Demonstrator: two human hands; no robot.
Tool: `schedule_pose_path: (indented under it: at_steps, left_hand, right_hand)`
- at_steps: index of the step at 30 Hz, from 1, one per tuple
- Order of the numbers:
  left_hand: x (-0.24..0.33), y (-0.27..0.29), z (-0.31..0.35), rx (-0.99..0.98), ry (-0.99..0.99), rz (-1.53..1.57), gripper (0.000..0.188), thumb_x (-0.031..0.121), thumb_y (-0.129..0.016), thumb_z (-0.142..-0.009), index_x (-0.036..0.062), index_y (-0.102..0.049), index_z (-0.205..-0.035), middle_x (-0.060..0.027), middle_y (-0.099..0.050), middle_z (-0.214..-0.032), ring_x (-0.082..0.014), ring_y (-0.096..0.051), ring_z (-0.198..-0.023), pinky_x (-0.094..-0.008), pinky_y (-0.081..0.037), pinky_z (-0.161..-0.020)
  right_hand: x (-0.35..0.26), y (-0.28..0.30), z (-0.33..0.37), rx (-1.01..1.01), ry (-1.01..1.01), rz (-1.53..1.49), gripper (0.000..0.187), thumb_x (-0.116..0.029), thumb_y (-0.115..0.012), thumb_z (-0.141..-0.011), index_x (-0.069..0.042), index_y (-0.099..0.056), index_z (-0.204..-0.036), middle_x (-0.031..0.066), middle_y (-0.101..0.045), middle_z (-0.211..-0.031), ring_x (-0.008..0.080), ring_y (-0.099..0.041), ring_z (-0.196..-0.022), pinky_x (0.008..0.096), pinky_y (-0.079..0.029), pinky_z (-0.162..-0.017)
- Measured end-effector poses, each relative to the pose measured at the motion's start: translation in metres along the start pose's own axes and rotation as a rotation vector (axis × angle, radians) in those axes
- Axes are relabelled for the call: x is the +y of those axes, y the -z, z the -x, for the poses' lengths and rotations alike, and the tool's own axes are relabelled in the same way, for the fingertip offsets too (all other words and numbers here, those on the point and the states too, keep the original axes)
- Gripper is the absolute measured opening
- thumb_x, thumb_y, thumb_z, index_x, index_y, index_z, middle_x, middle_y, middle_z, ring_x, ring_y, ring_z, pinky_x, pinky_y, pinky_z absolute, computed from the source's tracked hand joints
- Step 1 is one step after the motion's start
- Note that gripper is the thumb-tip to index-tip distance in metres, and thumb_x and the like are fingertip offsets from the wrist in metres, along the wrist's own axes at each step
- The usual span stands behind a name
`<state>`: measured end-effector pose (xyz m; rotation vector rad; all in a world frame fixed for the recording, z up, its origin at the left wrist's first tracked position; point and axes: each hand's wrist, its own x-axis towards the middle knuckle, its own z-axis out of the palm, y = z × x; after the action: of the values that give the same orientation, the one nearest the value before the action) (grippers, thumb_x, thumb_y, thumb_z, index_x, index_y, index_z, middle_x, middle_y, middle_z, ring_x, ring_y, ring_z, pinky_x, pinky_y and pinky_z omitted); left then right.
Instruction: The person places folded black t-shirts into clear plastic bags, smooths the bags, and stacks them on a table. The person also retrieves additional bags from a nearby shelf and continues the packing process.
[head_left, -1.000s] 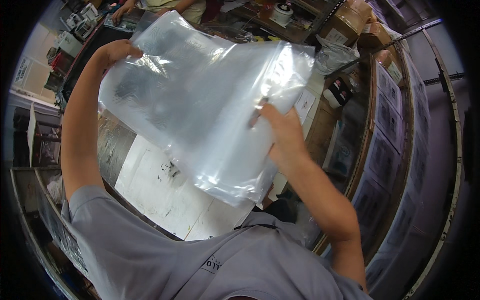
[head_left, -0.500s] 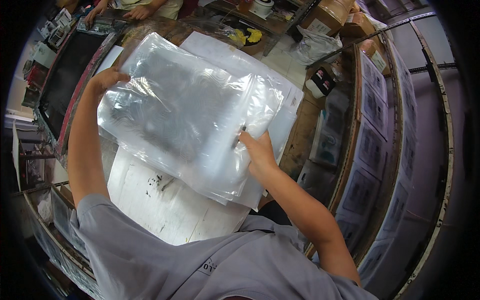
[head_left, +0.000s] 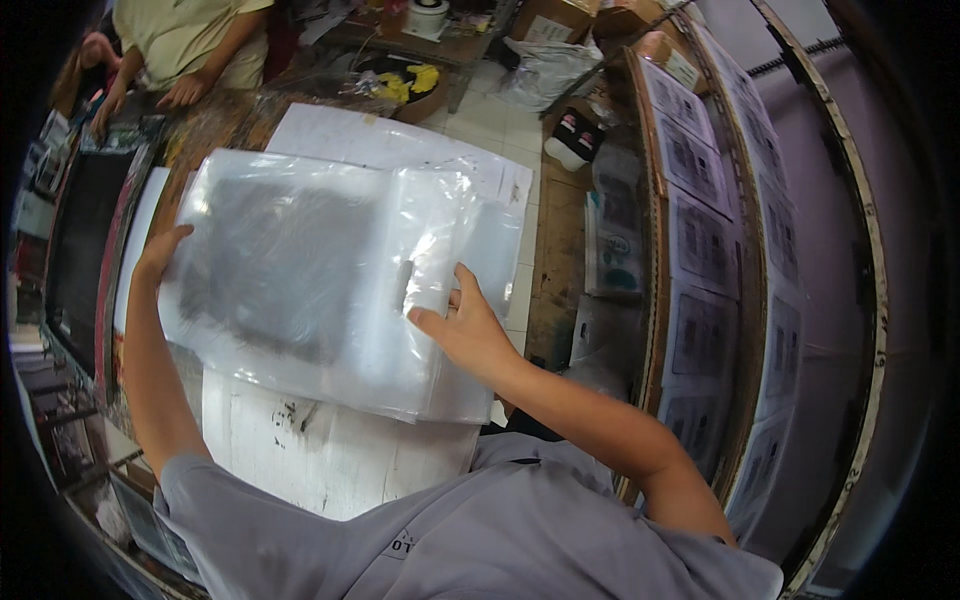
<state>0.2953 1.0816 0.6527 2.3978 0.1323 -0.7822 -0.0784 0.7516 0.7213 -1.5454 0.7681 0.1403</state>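
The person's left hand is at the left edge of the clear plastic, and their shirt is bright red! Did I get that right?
Nearly! The shirt isn't bright red; the head view shows it's grey. The rest is right: the person's left hand is at the left edge of the clear plastic.

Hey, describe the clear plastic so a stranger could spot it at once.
Start at the grey shirt and look past the white board. There, between the left hand and right hand, lies the clear plastic. Unlike the opaque white sheet showing past its far edge, it is glossy and see-through.
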Motion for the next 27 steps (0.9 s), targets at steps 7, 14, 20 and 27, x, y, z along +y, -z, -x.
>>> schedule_pose_path:
  at_steps: [7, 14, 20, 27]
  left_hand:
    - [-0.017, -0.005, -0.032, 0.105, -0.113, -0.162, 0.079, 0.059, -0.046, -0.088, -0.0035, -0.048, -0.137, -0.0256, -0.050, -0.137, -0.0377, -0.046, -0.129, -0.0391, -0.031, -0.109]
    - [-0.040, -0.014, -0.067, 0.406, -0.405, -0.256, 0.077, 0.060, -0.036, -0.094, -0.0039, -0.047, -0.137, -0.0293, -0.049, -0.136, -0.0414, -0.042, -0.132, -0.0390, -0.027, -0.112]
    - [-0.033, -0.016, -0.047, 0.391, -0.337, -0.333, 0.080, 0.061, -0.039, -0.093, -0.0036, -0.042, -0.140, -0.0317, -0.043, -0.139, -0.0433, -0.041, -0.132, -0.0420, -0.031, -0.109]
    - [-0.037, -0.042, -0.010, 0.647, -0.524, -0.297, 0.065, 0.045, -0.050, -0.096, -0.0054, -0.044, -0.136, -0.0315, -0.049, -0.133, -0.0432, -0.045, -0.126, -0.0441, -0.033, -0.108]
  right_hand:
    - [-0.017, 0.000, 0.010, 0.191, 0.808, 0.877, 0.072, -0.030, -0.071, -0.080, 0.000, -0.041, -0.138, 0.0298, -0.037, -0.139, 0.0441, -0.027, -0.137, 0.0574, -0.020, -0.113]
    - [-0.006, -0.048, -0.033, -0.159, 0.857, 1.164, 0.042, -0.039, -0.067, -0.083, -0.006, -0.067, -0.109, 0.0169, -0.057, -0.115, 0.0360, -0.043, -0.125, 0.0650, -0.017, -0.111]
    - [0.003, -0.057, -0.046, -0.164, 0.832, 1.268, 0.044, -0.046, -0.058, -0.087, -0.007, -0.071, -0.104, 0.0160, -0.059, -0.115, 0.0341, -0.044, -0.124, 0.0639, -0.016, -0.112]
    - [0.001, -0.045, -0.042, -0.190, 0.902, 1.230, 0.048, -0.047, -0.056, -0.089, -0.005, -0.068, -0.108, 0.0180, -0.057, -0.120, 0.0371, -0.043, -0.126, 0.0649, -0.016, -0.112]
